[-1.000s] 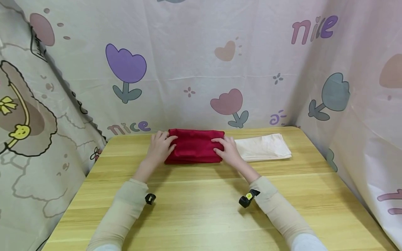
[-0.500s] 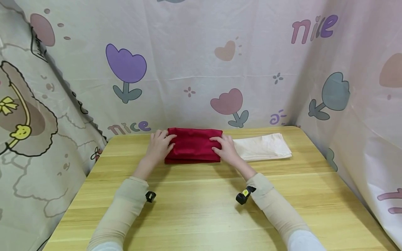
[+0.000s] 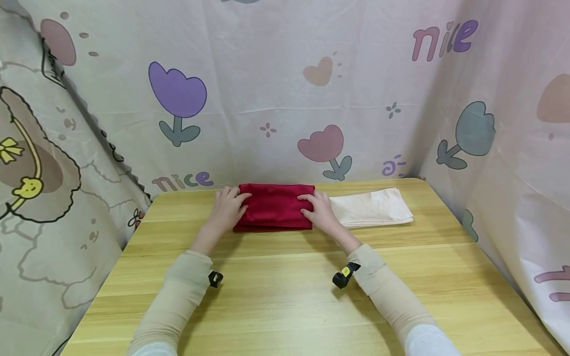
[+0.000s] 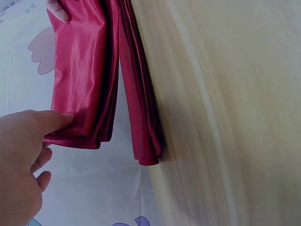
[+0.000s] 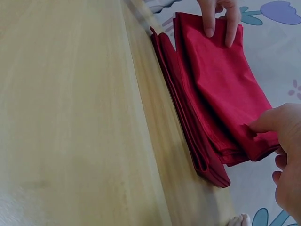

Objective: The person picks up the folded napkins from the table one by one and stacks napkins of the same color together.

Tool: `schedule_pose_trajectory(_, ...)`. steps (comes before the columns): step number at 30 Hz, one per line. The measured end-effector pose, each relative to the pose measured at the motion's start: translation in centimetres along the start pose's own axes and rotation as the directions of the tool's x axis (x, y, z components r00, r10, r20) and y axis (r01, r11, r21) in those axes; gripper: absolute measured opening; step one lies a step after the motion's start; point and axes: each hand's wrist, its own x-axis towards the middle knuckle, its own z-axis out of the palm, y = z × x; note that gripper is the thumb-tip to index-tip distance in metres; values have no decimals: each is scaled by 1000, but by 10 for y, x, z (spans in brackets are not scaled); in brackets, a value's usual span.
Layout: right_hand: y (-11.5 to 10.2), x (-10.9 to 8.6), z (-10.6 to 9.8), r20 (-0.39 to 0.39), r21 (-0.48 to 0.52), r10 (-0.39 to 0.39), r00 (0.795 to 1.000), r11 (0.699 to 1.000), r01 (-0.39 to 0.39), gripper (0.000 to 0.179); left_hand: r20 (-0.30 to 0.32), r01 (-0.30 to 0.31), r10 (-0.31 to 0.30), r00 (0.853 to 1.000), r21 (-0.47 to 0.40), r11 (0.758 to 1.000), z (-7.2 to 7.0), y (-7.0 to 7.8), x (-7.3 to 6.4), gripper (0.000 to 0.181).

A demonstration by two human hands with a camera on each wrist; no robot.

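Note:
A folded red satin cloth (image 3: pixel 276 203) hangs between my two hands at the back of the table. My left hand (image 3: pixel 225 211) pinches its left end, thumb (image 4: pixel 57 121) on top and the other fingers underneath. On the opposite end, my right hand (image 3: pixel 321 213) grips it the same way, with the thumb (image 5: pixel 264 122) pressing into the fabric. Beneath lies another folded red layer (image 5: pixel 184 115) on the table, and a gap shows between the two in the left wrist view.
Beside my right hand, a folded cream cloth (image 3: pixel 374 208) lies on the wooden table (image 3: pixel 276 296). A patterned curtain (image 3: pixel 249 89) stands directly behind the table's back edge and along both sides. Black wrist cameras (image 3: pixel 342 278) sit on the cuffs.
My right hand and the right end of the red cloth have shifted slightly left. The cloth's upper edge rose a little, then dropped. The grip of both hands stays the same.

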Motion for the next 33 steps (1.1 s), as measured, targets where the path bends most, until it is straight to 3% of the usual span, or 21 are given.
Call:
schedule_pose_trajectory(18, 10, -1, 10, -44, -1, -13, 999, 1000, 13, 35, 49, 58, -57, 997, -22, 998, 11, -1, -6, 37)
schedule_pose_trajectory(33, 12, -6, 13, -45, -202, -105, 993, 975, 94, 47, 155, 102, -100, 983, -1, 995, 17, -4, -8, 58)
